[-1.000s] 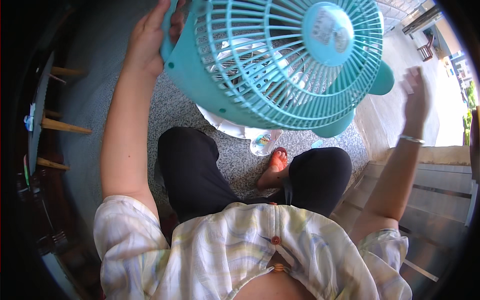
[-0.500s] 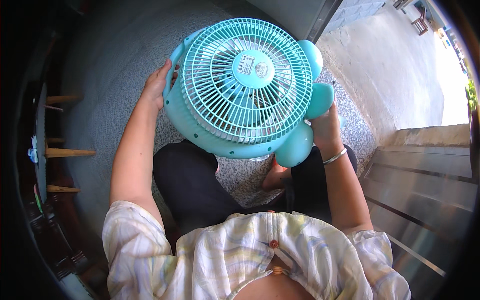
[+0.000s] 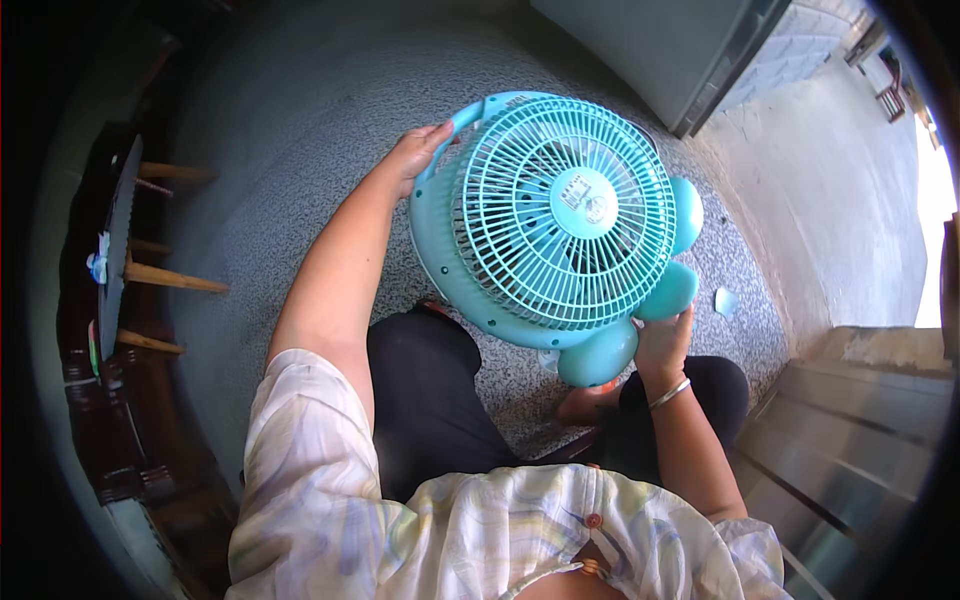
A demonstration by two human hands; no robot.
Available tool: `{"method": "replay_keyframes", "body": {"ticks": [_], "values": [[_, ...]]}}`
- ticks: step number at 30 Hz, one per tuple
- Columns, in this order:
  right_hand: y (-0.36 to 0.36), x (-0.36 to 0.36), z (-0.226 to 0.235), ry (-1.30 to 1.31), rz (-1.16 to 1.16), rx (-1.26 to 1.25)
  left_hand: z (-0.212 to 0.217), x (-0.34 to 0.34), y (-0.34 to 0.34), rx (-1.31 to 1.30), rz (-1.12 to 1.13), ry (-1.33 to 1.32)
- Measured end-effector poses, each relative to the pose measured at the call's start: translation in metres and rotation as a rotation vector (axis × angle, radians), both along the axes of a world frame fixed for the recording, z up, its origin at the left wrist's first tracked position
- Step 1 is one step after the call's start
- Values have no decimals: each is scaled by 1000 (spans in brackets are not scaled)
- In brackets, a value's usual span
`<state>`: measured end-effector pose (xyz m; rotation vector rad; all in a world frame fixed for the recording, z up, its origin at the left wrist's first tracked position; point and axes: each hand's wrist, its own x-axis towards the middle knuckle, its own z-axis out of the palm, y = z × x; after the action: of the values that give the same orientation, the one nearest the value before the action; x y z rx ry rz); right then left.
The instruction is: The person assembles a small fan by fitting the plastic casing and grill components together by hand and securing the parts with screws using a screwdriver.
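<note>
I hold a turquoise fan (image 3: 583,203) with a round slatted grille off the floor, above and beyond my knees, its grille turned up toward me. My left hand (image 3: 418,155) is closed round the curved handle at the fan's upper left. My right hand (image 3: 663,350) grips the right side from below, around the middle of several rounded lobes (image 3: 668,292); most of its fingers are hidden behind that lobe. A silvery bangle (image 3: 670,392) circles my right wrist.
A small pale blue piece (image 3: 726,302) lies on the speckled floor (image 3: 330,190) right of the fan. At left stand a stool with wooden legs (image 3: 175,277) and dark furniture. A grey door (image 3: 660,55) stands ahead; a metal panel (image 3: 850,430) is at lower right.
The whole view has shifted, so the fan and room sit lower and farther right. The pale blue piece, earlier mostly hidden by my right hand, shows fully. Both hands keep their hold.
</note>
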<state>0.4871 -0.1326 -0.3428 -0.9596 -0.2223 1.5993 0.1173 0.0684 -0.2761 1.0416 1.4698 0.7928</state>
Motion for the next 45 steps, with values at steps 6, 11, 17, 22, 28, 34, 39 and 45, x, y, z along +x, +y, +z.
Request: {"method": "replay_keyframes", "body": {"ticks": [6, 11, 17, 22, 28, 34, 39, 45], "values": [[0, -12, 8, 53, 25, -10, 1, 1, 7, -28, -17, -20], [1, -7, 4, 140, 106, 27, -4, 5, 14, -25, -56, 2], [1, -5, -7, 120, 137, -48, -23, -6, 16, 35, -55, 150], [4, -10, -1, 129, 142, 3, -18, -10, 9, 46, -117, 207], [3, -11, 8, 92, 98, -38, -18, -2, 10, -48, -140, 160], [8, -17, 8, 82, 127, 28, -28, -13, 13, -93, -119, 119], [8, -25, 11, 30, 54, -17, -28, -8, 16, -52, -134, 164], [6, -23, 15, 76, 48, -76, -23, -9, 9, -78, -132, 100]]}}
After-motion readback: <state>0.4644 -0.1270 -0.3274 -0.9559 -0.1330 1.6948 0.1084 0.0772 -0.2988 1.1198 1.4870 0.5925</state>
